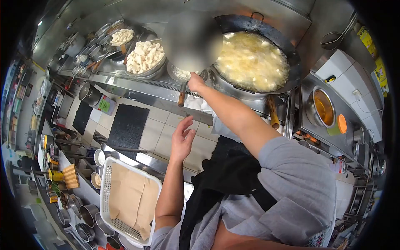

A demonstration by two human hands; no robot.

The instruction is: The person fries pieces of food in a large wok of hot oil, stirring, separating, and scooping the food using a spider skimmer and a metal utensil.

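Note:
My right hand (196,82) reaches forward to the stove edge with its fingers curled. Whatever it grips is lost against a round grey blur that covers the area just beyond it. Close beside that hand, a wooden handle (182,96) points toward me, and a pan with pale crumbs (180,74) lies at its far end. To the right, a large black wok (293,68) holds bubbling oil with pale pieces frying in it. My left hand (182,139) hangs in the air above the floor, holding nothing, with its fingers apart.
A metal bowl piled with pale pieces (146,58) stands left of the blur, with a smaller heap (121,37) behind. A white perforated basket lined with brown paper (106,187) sits at lower left. An oil-filled steel pot (323,107) stands at right.

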